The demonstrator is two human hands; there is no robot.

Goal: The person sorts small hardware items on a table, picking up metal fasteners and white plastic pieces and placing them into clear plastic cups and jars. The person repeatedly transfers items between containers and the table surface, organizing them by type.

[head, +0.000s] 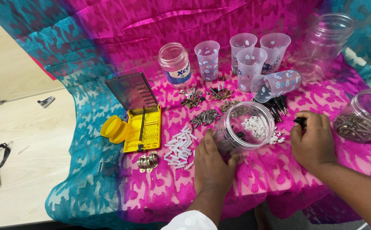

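My left hand [211,162] holds a clear plastic jar [246,127] that lies tilted on its side, mouth toward me, with a few white and black small parts inside. My right hand [312,139] rests on the pink cloth to the right of the jar, fingers curled around a small black part [300,121]. White wall plugs [179,148] lie in a heap left of my left hand. Black screws [278,105] lie just behind the jar.
Metal screws [206,116] and other small hardware are scattered mid-table. Several patterned plastic cups [251,67] stand at the back, one tipped over [275,84]. A labelled jar [175,64], a big empty jar [324,47], a jar of screws [363,117], a yellow tool case [142,123], yellow lid [114,129] and metal clamps [147,161] sit around.
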